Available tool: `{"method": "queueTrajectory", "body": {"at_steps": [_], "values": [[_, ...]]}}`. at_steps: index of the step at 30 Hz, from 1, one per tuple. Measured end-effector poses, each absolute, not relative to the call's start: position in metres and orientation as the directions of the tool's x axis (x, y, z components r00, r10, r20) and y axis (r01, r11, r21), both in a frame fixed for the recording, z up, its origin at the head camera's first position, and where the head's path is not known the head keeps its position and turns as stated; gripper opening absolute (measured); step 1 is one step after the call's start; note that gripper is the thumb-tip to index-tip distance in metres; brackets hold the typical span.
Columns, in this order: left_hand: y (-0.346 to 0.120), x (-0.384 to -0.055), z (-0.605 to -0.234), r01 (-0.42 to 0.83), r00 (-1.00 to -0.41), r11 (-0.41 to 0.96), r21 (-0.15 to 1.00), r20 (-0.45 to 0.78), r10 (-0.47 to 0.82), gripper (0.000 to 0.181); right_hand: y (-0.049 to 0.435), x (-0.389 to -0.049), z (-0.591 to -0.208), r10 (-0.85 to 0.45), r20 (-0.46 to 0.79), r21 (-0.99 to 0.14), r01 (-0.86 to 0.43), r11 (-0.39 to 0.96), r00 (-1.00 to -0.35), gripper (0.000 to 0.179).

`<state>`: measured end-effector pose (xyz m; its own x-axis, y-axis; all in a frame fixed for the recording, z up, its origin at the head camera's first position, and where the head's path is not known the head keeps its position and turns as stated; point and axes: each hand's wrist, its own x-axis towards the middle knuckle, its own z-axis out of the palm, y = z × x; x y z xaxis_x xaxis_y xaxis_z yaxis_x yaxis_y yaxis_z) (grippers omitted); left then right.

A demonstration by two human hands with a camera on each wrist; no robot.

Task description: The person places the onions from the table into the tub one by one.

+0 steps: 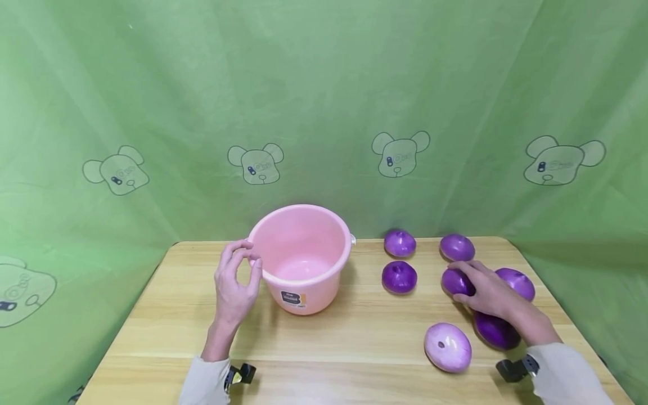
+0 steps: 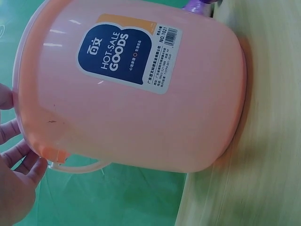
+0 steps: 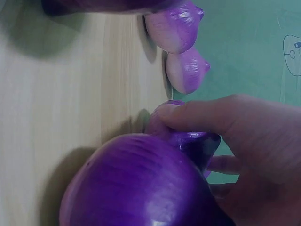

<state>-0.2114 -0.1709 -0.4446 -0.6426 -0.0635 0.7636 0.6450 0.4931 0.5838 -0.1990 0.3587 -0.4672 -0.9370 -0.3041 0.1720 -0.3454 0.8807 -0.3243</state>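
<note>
A pink plastic bucket stands upright left of the table's middle. My left hand holds its left rim between thumb and curled fingers; the left wrist view has those fingers at the rim beside the handle joint. On the right side, my right hand grips a purple onion from above, thumb on the near side. A dark purple onion sits just below that hand, looming large in the right wrist view. Another onion lies beyond the hand, partly hidden.
Two onions stand one behind the other right of the bucket, a lighter one behind a darker one. One more onion lies near the table's back edge. A pale onion lies nearer the front. Green cloth hangs behind the wooden table.
</note>
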Motion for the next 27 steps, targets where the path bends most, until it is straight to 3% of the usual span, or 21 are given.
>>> {"method": "queueTrajectory", "body": {"at_steps": [12,27], "values": [[-0.1732,-0.2126,-0.4456,0.680,-0.617,0.472,0.561,0.786,-0.043,0.007,0.3574,-0.1978,-0.4671,-0.298,0.135,-0.324,-0.326,0.888,-0.945,0.070],[-0.1709,-0.2116,-0.4459,0.665,-0.632,0.476,0.576,0.773,-0.054,0.010,0.3555,-0.1968,-0.4694,-0.295,0.143,-0.333,-0.326,0.885,-0.945,0.069]]}}
